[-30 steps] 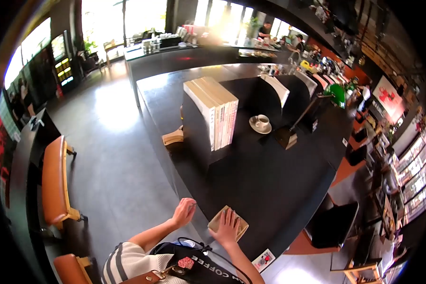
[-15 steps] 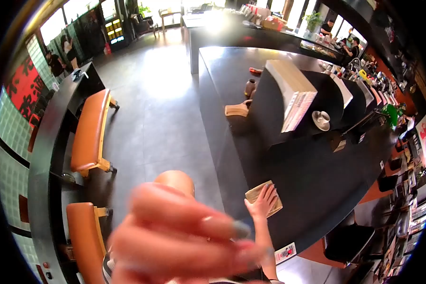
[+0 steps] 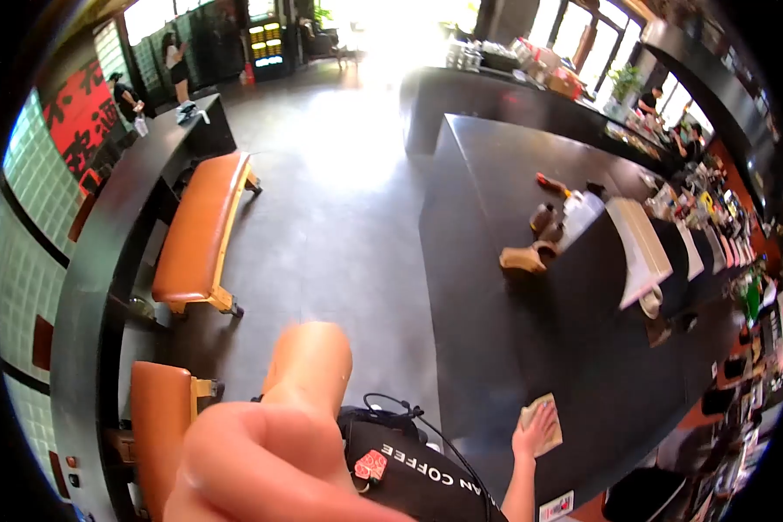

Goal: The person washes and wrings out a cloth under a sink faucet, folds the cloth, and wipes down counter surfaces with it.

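Note:
My right hand [image 3: 537,424] lies on a folded tan cloth [image 3: 549,439], pressing it against the dark countertop [image 3: 487,348]. Very close to the camera, at the lower left, is my left hand [image 3: 243,461], large and blurred. Its fingers are curled; the fingertips are hidden, so I cannot make out whether it holds anything. A black apron [image 3: 417,474] with white lettering and a red-and-white charm shows below. Farther along the counter lie a light wooden piece [image 3: 522,259], a brown vessel [image 3: 543,217] and a red-handled object [image 3: 551,184].
Tall dark dividers with a pale edge [image 3: 642,252] stand on the counter at right. To the left are orange padded benches [image 3: 202,230] beside a long black ledge [image 3: 104,278]. Several people are in the background, two by the left wall [image 3: 179,70].
The view has swung, so the counter's objects sit differently in frame. My right hand and the cloth appear farther right and lower. My left hand has dropped lower, its fingertips leaving view.

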{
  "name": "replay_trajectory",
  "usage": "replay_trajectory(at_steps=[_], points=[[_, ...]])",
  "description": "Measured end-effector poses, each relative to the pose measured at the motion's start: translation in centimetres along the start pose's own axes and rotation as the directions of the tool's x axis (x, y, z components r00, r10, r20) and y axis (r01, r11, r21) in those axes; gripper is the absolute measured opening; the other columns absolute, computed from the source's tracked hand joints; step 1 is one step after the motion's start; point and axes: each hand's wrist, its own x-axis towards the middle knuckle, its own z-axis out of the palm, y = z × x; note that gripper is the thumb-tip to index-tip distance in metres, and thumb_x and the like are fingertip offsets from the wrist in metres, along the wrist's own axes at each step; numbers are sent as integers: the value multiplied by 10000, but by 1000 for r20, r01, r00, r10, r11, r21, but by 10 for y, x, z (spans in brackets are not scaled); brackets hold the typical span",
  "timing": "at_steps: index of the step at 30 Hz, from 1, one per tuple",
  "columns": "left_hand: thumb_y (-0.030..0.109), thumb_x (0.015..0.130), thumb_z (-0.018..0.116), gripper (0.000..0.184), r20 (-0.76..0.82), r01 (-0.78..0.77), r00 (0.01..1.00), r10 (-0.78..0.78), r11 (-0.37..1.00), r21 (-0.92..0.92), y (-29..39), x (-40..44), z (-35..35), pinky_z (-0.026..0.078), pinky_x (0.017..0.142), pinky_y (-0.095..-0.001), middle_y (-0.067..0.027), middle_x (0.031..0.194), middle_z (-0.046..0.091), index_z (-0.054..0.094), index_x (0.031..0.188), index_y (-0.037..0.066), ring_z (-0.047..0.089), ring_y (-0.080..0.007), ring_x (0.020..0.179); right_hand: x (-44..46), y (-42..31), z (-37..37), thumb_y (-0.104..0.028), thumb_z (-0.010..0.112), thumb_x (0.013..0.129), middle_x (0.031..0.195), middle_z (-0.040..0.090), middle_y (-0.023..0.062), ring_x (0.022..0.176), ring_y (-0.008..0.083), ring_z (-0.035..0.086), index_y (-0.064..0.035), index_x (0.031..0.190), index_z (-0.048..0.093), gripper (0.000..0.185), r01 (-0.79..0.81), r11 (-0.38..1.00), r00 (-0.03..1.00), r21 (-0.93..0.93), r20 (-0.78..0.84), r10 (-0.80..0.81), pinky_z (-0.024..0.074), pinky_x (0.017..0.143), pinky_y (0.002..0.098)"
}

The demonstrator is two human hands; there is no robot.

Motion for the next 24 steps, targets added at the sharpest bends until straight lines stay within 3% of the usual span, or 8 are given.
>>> replay_trajectory(at_steps=[6,8,10,11,13,15,20,24], points=[[221,778,671,63,-528,347,809,-258,935,75,-30,9,-8,415,755,-283,93,734,568,624,775,178,479,-114,850,10,-45,10,-312,443,974,1491,356,140,1409,308,254,0,1426,355,556,-250,957,962,148,-72,263,141,1150,447],[218,801,645,57,-406,400,853,-329,911,102,-37,8,-32,436,726,-297,59,748,579,624,798,166,490,-135,866,16,-70,25,-294,439,974,1469,389,151,1366,303,338,25,1386,408,522,-163,944,963,288,-161,215,227,1126,422],[219,818,627,61,-304,328,911,-279,936,125,-57,3,-53,451,703,-310,31,763,587,623,829,159,500,-153,883,35,-113,30,-319,471,961,1418,438,188,1239,310,495,45,1336,452,523,71,542,985,837,-143,92,351,1063,424],[220,825,619,66,-255,261,941,-222,957,129,-73,-1,-61,458,693,-316,19,770,590,623,847,157,505,-162,891,41,-139,37,-326,485,957,1391,459,186,1196,308,525,32,1330,459,518,-204,291,956,935,126,263,398,1019,424],[227,829,623,77,-258,121,962,-88,986,113,-105,-3,-64,460,687,-319,6,768,579,602,846,155,508,-168,881,68,-173,70,-366,492,953,1305,514,162,1149,320,550,-13,1340,444,527,-470,-169,813,866,500,300,462,955,452],[241,824,645,122,-366,-29,928,66,994,108,-140,-6,-57,451,694,-313,5,748,550,561,809,154,504,-162,846,115,-253,21,-409,417,965,1313,509,153,1171,340,531,-40,1353,422,536,-526,-597,784,606,618,-64,452,978,497],[-43,685,683,175,-331,2,943,39,993,122,-260,-15,-33,516,578,-312,-77,773,664,659,847,15,629,-217,658,244,-375,-7,-440,422,926,1314,512,143,1166,351,530,-69,1339,436,556,-669,-657,739,348,409,-535,438,989,528],[-111,756,515,260,-238,209,950,-202,978,8,-391,-7,25,498,607,-316,-126,764,642,596,998,-64,636,-222,691,330,-471,-54,-348,528,852,1225,563,176,1060,323,602,-8,1299,459,566,-773,-305,565,556,385,-730,514,897,466]])
